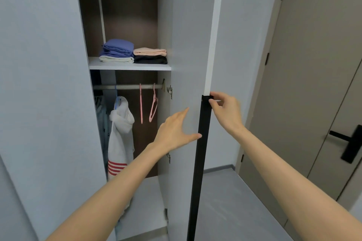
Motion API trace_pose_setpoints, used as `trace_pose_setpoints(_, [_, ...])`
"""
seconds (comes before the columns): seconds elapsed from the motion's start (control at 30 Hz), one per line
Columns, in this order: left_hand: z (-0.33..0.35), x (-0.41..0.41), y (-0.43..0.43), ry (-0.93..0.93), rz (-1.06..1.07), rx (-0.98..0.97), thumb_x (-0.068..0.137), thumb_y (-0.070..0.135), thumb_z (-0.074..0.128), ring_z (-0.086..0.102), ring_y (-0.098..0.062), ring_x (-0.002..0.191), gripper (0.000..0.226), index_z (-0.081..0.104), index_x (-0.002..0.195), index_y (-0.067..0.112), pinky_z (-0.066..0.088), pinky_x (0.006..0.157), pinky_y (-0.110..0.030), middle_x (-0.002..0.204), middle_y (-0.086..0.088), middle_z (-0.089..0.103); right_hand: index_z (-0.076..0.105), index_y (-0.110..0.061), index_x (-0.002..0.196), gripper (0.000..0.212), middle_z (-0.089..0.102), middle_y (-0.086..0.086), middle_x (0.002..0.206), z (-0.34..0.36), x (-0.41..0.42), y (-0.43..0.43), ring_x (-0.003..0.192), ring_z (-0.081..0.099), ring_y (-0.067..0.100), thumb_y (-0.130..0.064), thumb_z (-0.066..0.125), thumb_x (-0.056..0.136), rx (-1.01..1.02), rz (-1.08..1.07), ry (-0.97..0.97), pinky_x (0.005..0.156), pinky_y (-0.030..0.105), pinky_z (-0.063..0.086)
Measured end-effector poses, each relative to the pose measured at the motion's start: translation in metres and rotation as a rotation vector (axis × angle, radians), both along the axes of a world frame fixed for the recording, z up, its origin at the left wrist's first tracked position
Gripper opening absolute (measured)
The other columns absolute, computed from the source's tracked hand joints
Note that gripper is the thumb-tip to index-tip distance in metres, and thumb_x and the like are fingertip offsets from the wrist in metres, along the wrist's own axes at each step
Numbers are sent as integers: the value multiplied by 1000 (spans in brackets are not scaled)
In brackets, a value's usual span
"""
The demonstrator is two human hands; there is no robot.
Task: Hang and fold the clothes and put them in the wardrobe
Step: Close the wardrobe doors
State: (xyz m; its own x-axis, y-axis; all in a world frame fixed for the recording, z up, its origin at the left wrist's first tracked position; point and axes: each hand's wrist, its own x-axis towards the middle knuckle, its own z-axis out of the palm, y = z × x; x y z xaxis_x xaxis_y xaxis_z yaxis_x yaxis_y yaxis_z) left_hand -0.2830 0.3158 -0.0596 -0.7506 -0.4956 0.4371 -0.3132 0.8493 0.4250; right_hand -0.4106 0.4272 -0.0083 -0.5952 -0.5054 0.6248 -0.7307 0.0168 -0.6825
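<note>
Left hand (176,133): fingers straight, spread, at wardrobe door (188,45).
Right hand (225,109): fingers pinching black handle strip (201,152).
Shelf (129,67): two stacks of folded clothes (117,51).
Rail (127,86): hanging hoodie (119,133).

Two bare forearms (109,191), bare hands (175,133).

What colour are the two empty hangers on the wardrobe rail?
Pink; the empty hangers hang right of the white garment, seen in the head view.

Rail (127,86) beside hoodie (120,123) seems free, bar 2 hangers (140,103).
</note>
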Motion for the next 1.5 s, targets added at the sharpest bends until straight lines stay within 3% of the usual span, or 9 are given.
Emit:
trace_pose_setpoints(0.23, [-21, -21, -1, 53, 99, 84, 61, 77, 64, 40, -18, 133, 113, 6, 149, 36, 45, 97, -37, 150, 8, 34, 71, -7, 107, 21, 71, 4, 96, 8, -4, -11, 87, 68, 18, -13, 66, 88, -16, 231, -63, 79, 33, 59])
trace_pose_setpoints(0.37, [-28, -2, -17, 221, 148, 50, 70, 64, 67, 53, -13, 121, 94, 19, 147, 38, 41, 83, -21, 138, 10, 51, 71, -12, 97, 12, 69, 4, 92, 12, 13, -33, 82, 69, 20, -15, 70, 85, 18, 359, -64, 72, 29, 60])
trace_pose_setpoints(0.53, [-32, 39, -50, 186, 224, 88, 76, 61, 62, 62, -6, 100, 69, 46, 136, 30, 54, 81, -26, 114, 10, 66, 70, -7, 88, 9, 71, 6, 83, 16, 38, -75, 71, 70, 15, -10, 74, 80, 38, 564, -128, 61, 19, 56])
trace_pose_setpoints(0.63, [-34, 68, -72, 203, 280, 96, 77, 59, 64, 59, 7, 84, 52, 60, 120, 30, 46, 70, -10, 105, 13, 69, 69, -8, 83, 7, 71, 8, 81, 16, 60, -110, 71, 71, 18, -9, 75, 79, 44, 654, -136, 63, 26, 58])
trace_pose_setpoints(0.83, [-35, 119, -137, 275, 380, 180, 74, 53, 71, 58, 10, 78, 43, 67, 108, 27, 49, 76, -17, 78, 27, 59, 69, -12, 81, 7, 71, 12, 82, 14, 105, -195, 76, 71, 22, -11, 76, 78, 46, 718, -170, 68, 33, 60])
trace_pose_setpoints(1.0, [-35, 146, -210, 292, 437, 209, 72, 53, 72, 61, 2, 90, 55, 64, 117, 23, 42, 74, -10, 103, 10, 70, 70, -12, 84, 9, 70, 4, 76, 11, 135, -273, 73, 70, 13, -13, 76, 78, 23, 670, -158, 67, 26, 60])
trace_pose_setpoints(1.13, [-34, 152, -266, 268, 552, 43, 67, 59, 73, 44, -13, 121, 56, 62, 113, 30, 37, 98, -32, 122, 10, 59, 70, -13, 83, 9, 69, 1, 75, 11, 146, -323, 72, 69, 10, -13, 77, 77, 24, 643, -201, 68, 24, 59])
trace_pose_setpoints(1.27, [-30, 153, -312, 219, 603, 6, 60, 66, 73, 4, -19, 144, 102, 30, 144, 27, 16, 114, -42, 155, 1, 15, 70, -17, 77, 10, 70, 1, 73, 14, 148, -363, 71, 70, 11, -13, 79, 75, 31, 607, -203, 69, 24, 59])
trace_pose_setpoints(1.5, [-29, 144, -367, 143, 563, -107, 67, 66, 68, -35, -17, 137, 123, -17, 147, 28, -7, 112, -54, 153, 4, -31, 69, -22, 75, 10, 69, -6, 71, 13, 147, -417, 70, 67, 8, -20, 79, 75, 41, 475, -159, 77, 28, 58])
